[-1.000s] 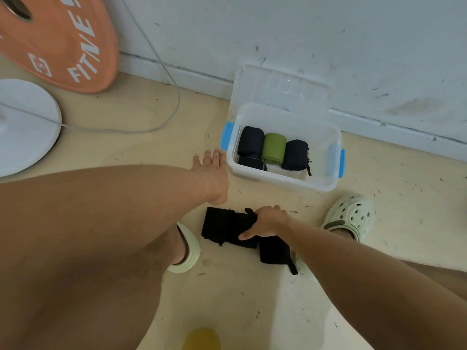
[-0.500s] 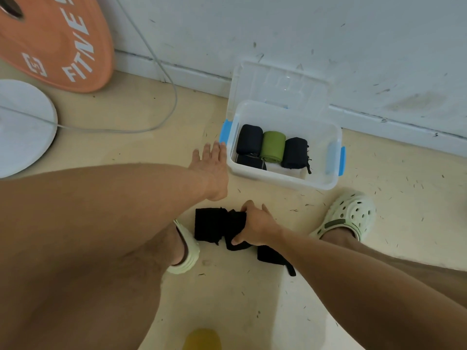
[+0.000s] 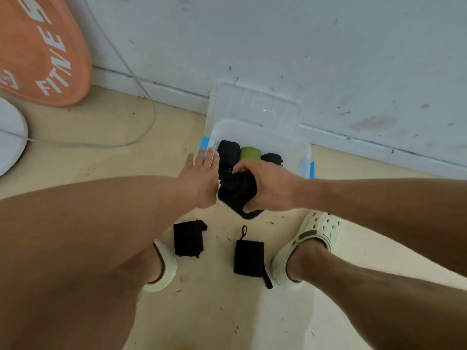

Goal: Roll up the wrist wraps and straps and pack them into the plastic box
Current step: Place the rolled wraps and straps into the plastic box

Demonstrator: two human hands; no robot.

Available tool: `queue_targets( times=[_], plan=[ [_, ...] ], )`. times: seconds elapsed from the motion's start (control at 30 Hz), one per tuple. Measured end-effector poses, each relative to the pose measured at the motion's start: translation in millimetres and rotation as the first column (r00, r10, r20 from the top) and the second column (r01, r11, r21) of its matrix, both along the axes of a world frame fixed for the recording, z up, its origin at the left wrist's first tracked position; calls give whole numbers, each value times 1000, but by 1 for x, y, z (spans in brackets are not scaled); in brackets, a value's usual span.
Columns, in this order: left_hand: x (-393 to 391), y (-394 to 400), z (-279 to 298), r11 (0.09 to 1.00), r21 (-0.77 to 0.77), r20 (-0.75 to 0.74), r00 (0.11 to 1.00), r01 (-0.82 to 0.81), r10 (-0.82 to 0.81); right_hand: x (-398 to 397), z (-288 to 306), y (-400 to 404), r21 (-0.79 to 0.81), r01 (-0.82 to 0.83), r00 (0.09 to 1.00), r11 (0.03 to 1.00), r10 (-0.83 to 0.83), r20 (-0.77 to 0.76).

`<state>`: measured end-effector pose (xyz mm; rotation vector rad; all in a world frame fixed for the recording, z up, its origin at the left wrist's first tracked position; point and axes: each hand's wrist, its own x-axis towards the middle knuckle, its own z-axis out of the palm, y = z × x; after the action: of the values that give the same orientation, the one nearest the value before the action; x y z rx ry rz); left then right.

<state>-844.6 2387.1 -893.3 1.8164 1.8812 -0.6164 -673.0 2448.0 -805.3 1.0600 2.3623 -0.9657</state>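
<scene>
Lying nearest on the floor between the two clogs are two black wrist wraps, one beside the left foot and one with a loop beside the right, both apparently waiting their turn. Farther on, the right hand curls round a black rolled wrap, thumb under and fingers over, carrying it at the near rim of the plastic box. The left hand reaches forward with fingers straight against the box's left end, probably steadying it. Inside sit black rolls and a green roll; the lid leans on the wall.
</scene>
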Motion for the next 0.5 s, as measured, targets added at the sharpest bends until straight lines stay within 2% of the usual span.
queue_targets(
  times=[0.1, 0.2, 0.3, 0.5],
  plan=[
    [2, -6, -4, 998, -3, -46, 997, 57, -57, 5, 4, 50, 143, 74, 997, 987, -74, -7],
    [3, -13, -16, 993, 40, -110, 988, 114, -109, 14, -15, 83, 200, 7, 994, 980, -28, 104],
    [4, -18, -29, 987, 74, -168, 977, 144, -130, 19, -50, 94, 179, -84, 979, 980, 48, 196],
    [2, -18, -40, 975, 86, -227, 957, 206, -182, 7, -114, 90, 37, -69, 966, 997, 58, 253]
  ],
)
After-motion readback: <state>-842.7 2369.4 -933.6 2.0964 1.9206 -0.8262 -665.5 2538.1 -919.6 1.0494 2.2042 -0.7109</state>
